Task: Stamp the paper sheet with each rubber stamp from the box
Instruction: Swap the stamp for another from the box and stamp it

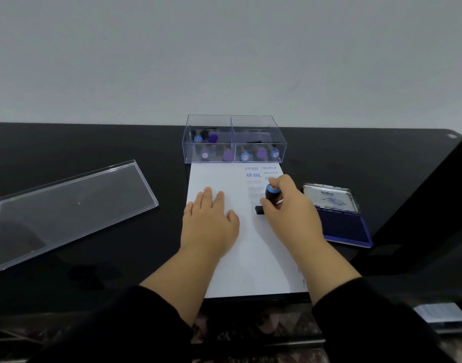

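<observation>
Right hand (285,205) grips black stamp (272,193), blue-capped, base on paper (240,258); left hand (207,218) flat, fingers straight, on paper

The paper sheet (240,247) lies on the surface (93,258), with the box (234,138) touching its far edge. Stamps (244,156) sit in both compartments of the box. The lid (65,210) lies well to the left of the sheet, the ink pad (340,221) just to its right. The left hand (207,221) rests flat on the sheet; the right hand (290,208) holds a stamp (270,197) upright on it, near the printed marks (253,175).
</observation>
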Tool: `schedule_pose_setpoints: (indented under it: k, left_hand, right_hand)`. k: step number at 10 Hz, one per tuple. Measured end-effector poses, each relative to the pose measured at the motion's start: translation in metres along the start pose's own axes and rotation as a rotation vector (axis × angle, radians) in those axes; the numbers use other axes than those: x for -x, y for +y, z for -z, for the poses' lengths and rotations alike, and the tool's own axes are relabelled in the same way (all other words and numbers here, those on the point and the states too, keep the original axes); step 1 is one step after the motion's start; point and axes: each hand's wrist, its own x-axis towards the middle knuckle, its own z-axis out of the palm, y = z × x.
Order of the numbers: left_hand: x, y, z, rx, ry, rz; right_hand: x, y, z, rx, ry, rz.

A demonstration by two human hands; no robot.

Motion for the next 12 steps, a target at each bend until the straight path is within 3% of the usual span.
schedule_pose_setpoints:
  k: [12]
  left_hand:
    - [0.0,-0.001,0.001,-0.008,-0.016,-0.005]
  right_hand:
    - [-0.001,0.0,-0.013,0.112,0.035,0.041]
